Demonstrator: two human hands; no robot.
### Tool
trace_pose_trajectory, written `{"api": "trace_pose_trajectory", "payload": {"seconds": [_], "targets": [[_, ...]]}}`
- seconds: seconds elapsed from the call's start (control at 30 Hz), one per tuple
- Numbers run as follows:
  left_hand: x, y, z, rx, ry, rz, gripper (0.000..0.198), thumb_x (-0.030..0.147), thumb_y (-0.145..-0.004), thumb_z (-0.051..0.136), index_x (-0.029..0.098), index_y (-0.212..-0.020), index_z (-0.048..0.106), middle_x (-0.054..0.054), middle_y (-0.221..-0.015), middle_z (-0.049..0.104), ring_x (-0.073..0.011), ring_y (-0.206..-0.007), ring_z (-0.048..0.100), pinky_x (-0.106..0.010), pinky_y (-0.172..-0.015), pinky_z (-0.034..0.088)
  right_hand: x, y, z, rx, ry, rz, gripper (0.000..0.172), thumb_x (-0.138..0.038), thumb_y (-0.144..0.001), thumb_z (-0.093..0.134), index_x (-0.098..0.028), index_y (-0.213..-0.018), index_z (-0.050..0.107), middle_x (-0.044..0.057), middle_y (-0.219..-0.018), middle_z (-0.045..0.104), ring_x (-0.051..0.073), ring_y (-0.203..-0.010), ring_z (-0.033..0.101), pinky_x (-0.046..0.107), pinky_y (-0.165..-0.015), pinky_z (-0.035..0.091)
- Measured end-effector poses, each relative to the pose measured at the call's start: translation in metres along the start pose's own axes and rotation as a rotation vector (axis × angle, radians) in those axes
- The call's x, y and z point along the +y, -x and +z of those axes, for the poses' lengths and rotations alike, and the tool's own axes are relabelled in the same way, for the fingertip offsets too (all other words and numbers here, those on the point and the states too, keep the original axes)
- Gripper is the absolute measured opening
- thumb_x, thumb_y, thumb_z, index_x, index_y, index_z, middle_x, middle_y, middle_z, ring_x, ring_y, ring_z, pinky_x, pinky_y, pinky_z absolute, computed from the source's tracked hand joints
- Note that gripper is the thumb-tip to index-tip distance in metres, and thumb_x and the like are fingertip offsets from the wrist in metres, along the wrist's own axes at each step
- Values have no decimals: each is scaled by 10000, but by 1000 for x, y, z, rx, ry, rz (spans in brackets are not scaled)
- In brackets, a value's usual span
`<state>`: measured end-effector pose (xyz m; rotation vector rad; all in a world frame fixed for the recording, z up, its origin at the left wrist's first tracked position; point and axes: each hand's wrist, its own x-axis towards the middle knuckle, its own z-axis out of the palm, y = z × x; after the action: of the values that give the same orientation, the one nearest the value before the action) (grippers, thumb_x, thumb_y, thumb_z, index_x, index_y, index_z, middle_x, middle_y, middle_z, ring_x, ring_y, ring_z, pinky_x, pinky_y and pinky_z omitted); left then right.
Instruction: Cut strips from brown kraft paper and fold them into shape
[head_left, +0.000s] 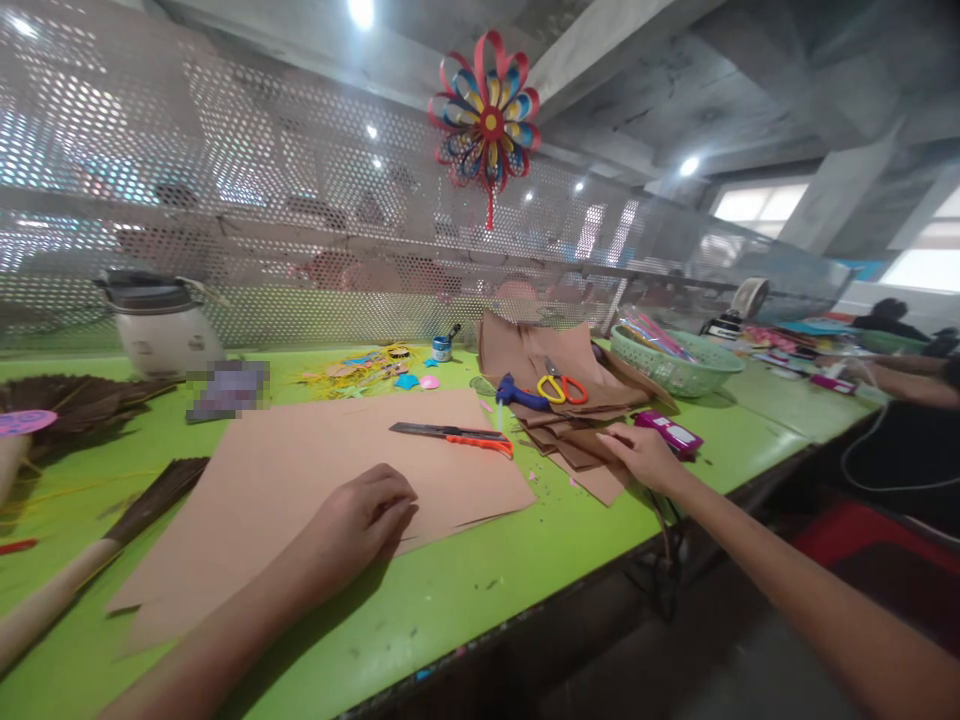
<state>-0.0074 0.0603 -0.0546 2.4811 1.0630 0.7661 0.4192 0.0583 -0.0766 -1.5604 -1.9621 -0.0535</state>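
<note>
My left hand [358, 518] rests on a large tan sheet [300, 480] spread over the green table [450, 610], its fingers curled under with nothing seen in them. My right hand [640, 452] reaches out to a pile of brown cut pieces [577, 440], fingertips on the pile's near edge, fingers bent and close together. An orange utility knife [457, 435] with its blade out lies on the tan sheet between the hands. Yellow and orange scissors [561, 386] lie on the pile, a blue glue gun [517, 394] beside them.
A pink box [669, 432] lies right of my right hand. Behind it stands a green basket [675, 365]. At the far left are a white cooker [161, 325], brown brushes [75, 400] and a wooden handle [45, 605]. A perforated metal screen [300, 230] backs the table. Another person's arm [892, 380] is at the right.
</note>
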Motion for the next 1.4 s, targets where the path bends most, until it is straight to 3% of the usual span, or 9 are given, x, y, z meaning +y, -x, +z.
{"api": "trace_pose_trajectory", "payload": {"seconds": [0.1,0.17,0.37,0.47,0.57,0.87,1.13,1.3,1.4], "targets": [[-1,0,0,3,-1,0,278,292,-883,417,175,-823,662,-73,-878,643,-180,-798,609,-296,-736,488,6,1,4,69,1,8,308,-262,-863,455,-198,-1129,597,77,-1009,689,218,-892,637,353,-801,498],[-1,0,1,-1,0,-1,277,290,-883,418,172,-823,660,-73,-876,642,-178,-793,607,-301,-736,486,6,1,6,59,28,-73,369,-211,-876,418,-218,-1214,565,81,-1074,668,220,-975,623,367,-858,489],[-2,1,1,-17,5,-11,288,303,-890,410,172,-828,658,-74,-886,631,-180,-791,599,-304,-737,476,-13,3,2,-102,209,-356,315,-108,-840,420,-150,-1057,643,135,-1062,602,242,-1002,565,384,-856,489],[-1,0,1,-27,12,-23,285,302,-886,416,169,-819,659,-75,-883,628,-184,-791,597,-308,-744,471,-22,3,2,-166,301,-404,348,-113,-804,491,-139,-1133,602,146,-1145,561,277,-1088,497,442,-913,455],[0,1,1,-33,15,-24,273,292,-884,421,169,-817,655,-74,-890,628,-182,-797,598,-301,-746,467,-22,1,5,-188,361,-438,250,-100,-837,468,-145,-1003,649,144,-1091,582,272,-1047,501,448,-897,453],[1,1,0,-45,27,-49,264,277,-884,426,163,-814,655,-71,-902,621,-180,-814,593,-302,-761,455,-11,-2,19,-53,364,-450,309,-109,-902,398,-158,-701,628,103,-772,571,227,-795,498,358,-718,449],[0,2,1,-52,38,-39,256,269,-882,435,159,-816,656,-73,-897,612,-178,-809,584,-308,-769,451,-10,-2,14,37,239,-421,167,-242,-872,546,-139,-831,671,109,-817,612,221,-793,567,352,-694,487],[1,3,4,-7,120,-73,236,310,-865,487,161,-842,669,-83,-905,618,-196,-831,587,-337,-789,460,-68,1,-14,222,40,-361,134,-238,-847,584,-172,-907,684,98,-881,639,219,-855,594,354,-778,479],[3,4,5,67,447,-242,283,404,-821,574,171,-962,652,-103,-982,619,-220,-876,599,-356,-779,485,-127,-7,-11,188,-261,-244,125,-259,-835,594,-183,-859,689,54,-791,620,167,-740,579,292,-670,467]]}}
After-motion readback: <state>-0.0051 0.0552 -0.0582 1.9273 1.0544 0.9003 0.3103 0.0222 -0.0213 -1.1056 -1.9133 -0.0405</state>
